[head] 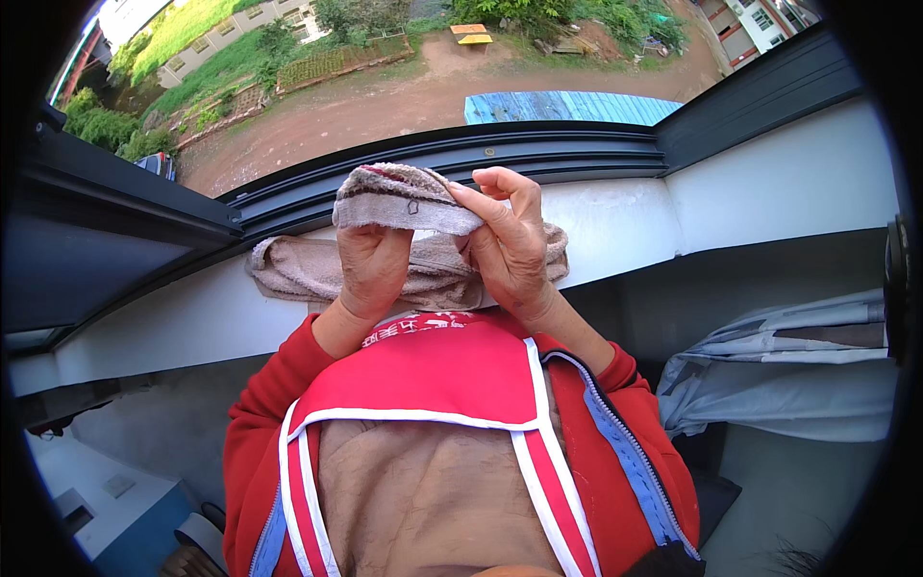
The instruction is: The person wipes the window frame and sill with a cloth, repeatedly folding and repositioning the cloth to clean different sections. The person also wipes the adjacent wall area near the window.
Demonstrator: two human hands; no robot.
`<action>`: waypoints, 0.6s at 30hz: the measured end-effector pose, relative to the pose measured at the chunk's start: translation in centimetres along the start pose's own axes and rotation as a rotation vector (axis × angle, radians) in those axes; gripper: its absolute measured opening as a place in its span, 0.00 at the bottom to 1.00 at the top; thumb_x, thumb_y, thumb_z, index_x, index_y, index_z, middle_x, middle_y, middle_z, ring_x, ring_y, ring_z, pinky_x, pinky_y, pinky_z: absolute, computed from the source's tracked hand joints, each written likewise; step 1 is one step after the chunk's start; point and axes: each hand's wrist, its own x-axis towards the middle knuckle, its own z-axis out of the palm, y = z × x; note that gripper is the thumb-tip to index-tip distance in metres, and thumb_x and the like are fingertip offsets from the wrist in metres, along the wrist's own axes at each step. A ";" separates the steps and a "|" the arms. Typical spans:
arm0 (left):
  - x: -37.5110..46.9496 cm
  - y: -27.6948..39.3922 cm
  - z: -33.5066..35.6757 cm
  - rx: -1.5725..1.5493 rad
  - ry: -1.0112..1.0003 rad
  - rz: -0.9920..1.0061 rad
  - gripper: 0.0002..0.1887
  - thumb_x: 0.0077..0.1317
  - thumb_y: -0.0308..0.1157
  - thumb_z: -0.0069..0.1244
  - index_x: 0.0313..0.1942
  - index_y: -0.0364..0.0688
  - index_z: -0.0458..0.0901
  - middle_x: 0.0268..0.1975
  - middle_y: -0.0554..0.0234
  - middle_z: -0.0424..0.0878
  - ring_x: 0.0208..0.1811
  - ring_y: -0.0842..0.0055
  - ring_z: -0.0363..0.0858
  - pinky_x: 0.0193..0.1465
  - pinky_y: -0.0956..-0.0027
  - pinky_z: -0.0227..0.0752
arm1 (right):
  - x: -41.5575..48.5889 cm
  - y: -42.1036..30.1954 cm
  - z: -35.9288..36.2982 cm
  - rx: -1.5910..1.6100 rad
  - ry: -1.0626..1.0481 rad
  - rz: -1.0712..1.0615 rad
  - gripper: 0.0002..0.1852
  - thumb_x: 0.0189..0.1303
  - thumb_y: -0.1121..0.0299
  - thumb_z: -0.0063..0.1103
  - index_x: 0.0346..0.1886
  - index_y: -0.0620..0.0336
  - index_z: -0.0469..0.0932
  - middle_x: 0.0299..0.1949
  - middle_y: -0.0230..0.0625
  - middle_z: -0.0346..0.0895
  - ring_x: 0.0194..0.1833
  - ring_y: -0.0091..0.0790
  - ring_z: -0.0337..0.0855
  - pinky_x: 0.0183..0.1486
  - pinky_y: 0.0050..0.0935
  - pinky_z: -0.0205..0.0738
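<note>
Both of my hands hold up a folded terry cloth, pale with dark stripes and a small hole in its hem. My left hand grips it from below at the left, its fingers mostly hidden behind the cloth. At the right end, my right hand pinches the edge between thumb and fingers, with some fingers raised. Behind and below my hands, a crumpled beige towel lies on the white window sill. Whether the two cloths are joined cannot be seen.
A dark metal window track runs beyond the sill, and a dark sash stands at the left. Outside, far below, are a blue metal roof and a dirt yard. A grey curtain hangs at the right.
</note>
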 end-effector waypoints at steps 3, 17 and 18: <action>0.3 0.9 0.0 0.220 -0.064 0.146 0.17 0.69 0.13 0.51 0.57 0.36 0.81 0.54 0.60 0.84 0.57 0.72 0.81 0.63 0.66 0.74 | 1.3 -0.7 -1.9 0.138 -0.053 -0.009 0.16 0.71 0.81 0.56 0.60 0.64 0.82 0.52 0.45 0.80 0.48 0.35 0.81 0.49 0.27 0.77; 2.9 3.3 -0.2 -0.118 -0.058 -0.162 0.13 0.82 0.30 0.45 0.63 0.43 0.74 0.57 0.62 0.84 0.56 0.73 0.84 0.56 0.65 0.80 | 2.6 -3.4 -2.6 0.086 -0.140 0.071 0.12 0.60 0.76 0.70 0.47 0.63 0.82 0.29 0.37 0.80 0.27 0.31 0.83 0.29 0.31 0.75; 3.0 3.0 -0.3 -0.155 0.035 -0.199 0.12 0.82 0.29 0.46 0.61 0.41 0.75 0.54 0.63 0.84 0.52 0.76 0.84 0.54 0.68 0.79 | 2.6 -3.1 -2.5 0.025 -0.184 0.086 0.10 0.62 0.77 0.69 0.46 0.64 0.82 0.27 0.36 0.80 0.26 0.26 0.83 0.28 0.28 0.76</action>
